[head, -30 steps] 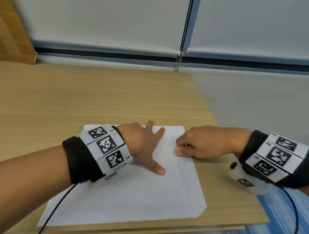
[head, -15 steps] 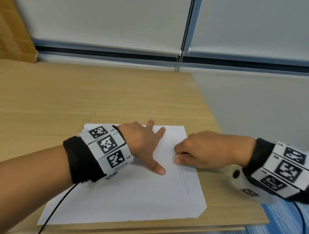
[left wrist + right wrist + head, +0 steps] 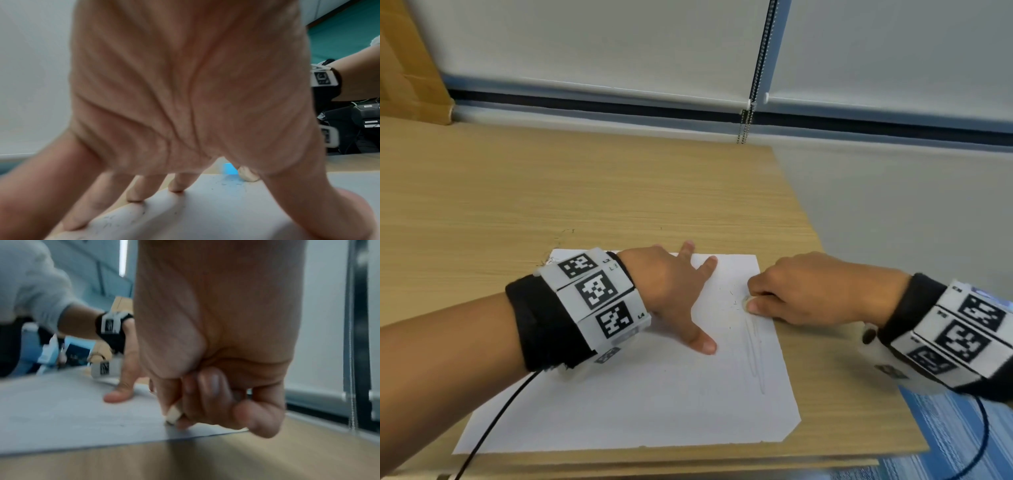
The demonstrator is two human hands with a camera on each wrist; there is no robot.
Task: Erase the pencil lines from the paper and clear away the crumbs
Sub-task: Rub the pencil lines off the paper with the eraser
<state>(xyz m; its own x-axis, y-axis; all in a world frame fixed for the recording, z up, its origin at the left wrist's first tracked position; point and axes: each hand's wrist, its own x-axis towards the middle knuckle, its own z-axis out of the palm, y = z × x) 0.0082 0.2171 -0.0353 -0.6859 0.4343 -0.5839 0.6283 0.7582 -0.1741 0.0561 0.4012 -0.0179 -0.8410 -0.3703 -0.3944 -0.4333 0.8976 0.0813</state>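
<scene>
A white sheet of paper (image 3: 640, 404) lies on the wooden desk (image 3: 551, 192). Faint pencil lines (image 3: 755, 356) run down its right side. My left hand (image 3: 674, 294) lies flat on the sheet with fingers spread, holding it down; its fingertips (image 3: 174, 188) press the paper. My right hand (image 3: 801, 291) pinches a small whitish eraser (image 3: 174, 414) against the paper at the top of the lines. Dark crumbs (image 3: 731, 299) dot the sheet beside the eraser (image 3: 745, 301), and more crumbs (image 3: 230, 185) show in the left wrist view.
The desk's right edge (image 3: 822, 246) runs close past the paper, with grey floor beyond. A wall with roller blinds and a bead chain (image 3: 746, 116) stands behind the desk. A cardboard box (image 3: 407, 68) sits at the far left.
My right hand with the eraser slid toward me and then back up the sheet. Crumbs now show beside the eraser. My left hand has stayed in place.
</scene>
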